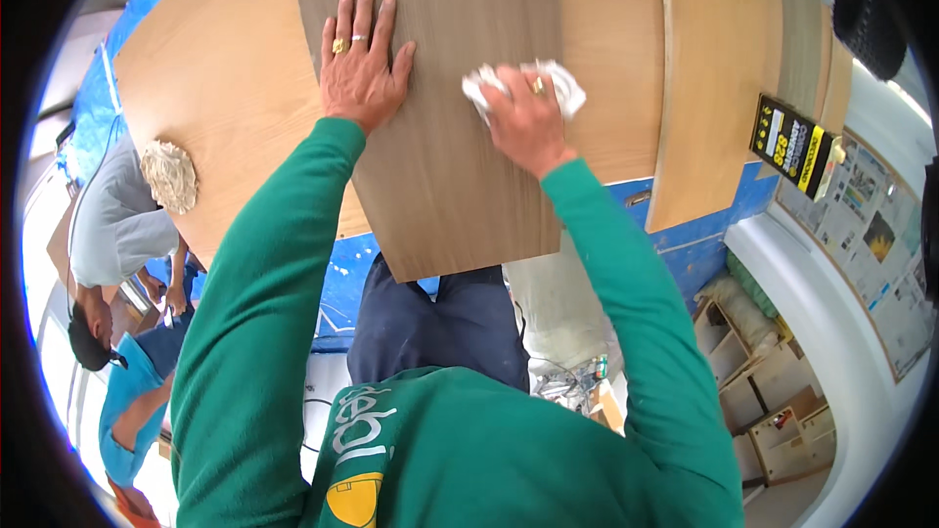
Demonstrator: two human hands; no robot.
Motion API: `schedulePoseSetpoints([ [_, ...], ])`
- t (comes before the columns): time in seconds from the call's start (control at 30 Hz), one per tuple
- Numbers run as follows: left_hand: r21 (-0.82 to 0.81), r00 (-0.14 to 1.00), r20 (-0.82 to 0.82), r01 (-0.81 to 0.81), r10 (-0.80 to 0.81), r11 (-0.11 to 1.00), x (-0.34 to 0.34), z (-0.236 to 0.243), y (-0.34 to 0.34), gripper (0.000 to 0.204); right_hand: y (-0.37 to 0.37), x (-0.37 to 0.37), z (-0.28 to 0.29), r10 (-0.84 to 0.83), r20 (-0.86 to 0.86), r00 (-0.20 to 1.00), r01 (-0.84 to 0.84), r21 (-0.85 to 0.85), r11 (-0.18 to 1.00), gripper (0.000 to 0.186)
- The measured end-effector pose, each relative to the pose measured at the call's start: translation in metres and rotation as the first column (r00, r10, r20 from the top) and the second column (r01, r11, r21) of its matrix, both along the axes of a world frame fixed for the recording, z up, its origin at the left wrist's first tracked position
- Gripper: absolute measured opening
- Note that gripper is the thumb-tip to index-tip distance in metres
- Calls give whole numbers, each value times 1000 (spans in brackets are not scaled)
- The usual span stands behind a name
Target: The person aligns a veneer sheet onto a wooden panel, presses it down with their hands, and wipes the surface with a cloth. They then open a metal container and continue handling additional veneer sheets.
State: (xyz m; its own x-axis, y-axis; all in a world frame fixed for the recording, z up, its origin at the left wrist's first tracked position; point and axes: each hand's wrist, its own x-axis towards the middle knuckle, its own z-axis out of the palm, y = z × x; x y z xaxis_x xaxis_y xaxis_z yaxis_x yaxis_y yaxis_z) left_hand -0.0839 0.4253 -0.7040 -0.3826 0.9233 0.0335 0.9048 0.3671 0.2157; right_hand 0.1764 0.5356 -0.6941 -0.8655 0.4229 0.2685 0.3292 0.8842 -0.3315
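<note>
A grey-brown wood-grain panel point(460, 176) lies lengthwise before me, its near end jutting past the bench edge toward my legs. Flat on its left side rests my left hand point(367, 73), fingers stretched out, with rings on two of them. My right hand point(531, 122) is closed around a crumpled white cloth point(567, 88) and presses it on the panel's right part. The fingertips are partly hidden by the cloth and slightly blurred. Under the panel is a wider light-wood sheet point(235, 59), showing on both sides.
A bundle of cream rags point(169, 177) sits at left on the light sheet. Another light board point(714, 88) and a black-and-yellow tin point(790, 145) are at right. Blue covering point(347, 274) hangs below the bench edge. Two people stand at left, one in a grey shirt point(122, 220). Wooden shelf pieces point(792, 430) lie lower right.
</note>
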Motion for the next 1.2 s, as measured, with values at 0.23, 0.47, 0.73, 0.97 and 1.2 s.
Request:
schedulePoseSetpoints([
  [0.23,-64,997,72,-32,37,997,-5,4,-4,72,167,-182,-4,-27,109,994,25,19,999,39],
  [0.47,-9,996,89,-17,18,1000,-7,3,7,69,257,-270,-24,-182,-120,976,196,118,973,37],
  [0.73,70,1000,-1,-8,8,997,-11,-12,-11,64,89,-165,-4,-153,104,983,151,29,988,43],
  [0.97,-36,1000,20,2,-1,999,-1,11,-5,65,-181,42,10,-248,171,954,273,-144,951,50],
  [1.2,84,981,-193,50,-33,995,6,13,-13,58,-363,162,49,-403,344,848,529,-596,604,35],
])
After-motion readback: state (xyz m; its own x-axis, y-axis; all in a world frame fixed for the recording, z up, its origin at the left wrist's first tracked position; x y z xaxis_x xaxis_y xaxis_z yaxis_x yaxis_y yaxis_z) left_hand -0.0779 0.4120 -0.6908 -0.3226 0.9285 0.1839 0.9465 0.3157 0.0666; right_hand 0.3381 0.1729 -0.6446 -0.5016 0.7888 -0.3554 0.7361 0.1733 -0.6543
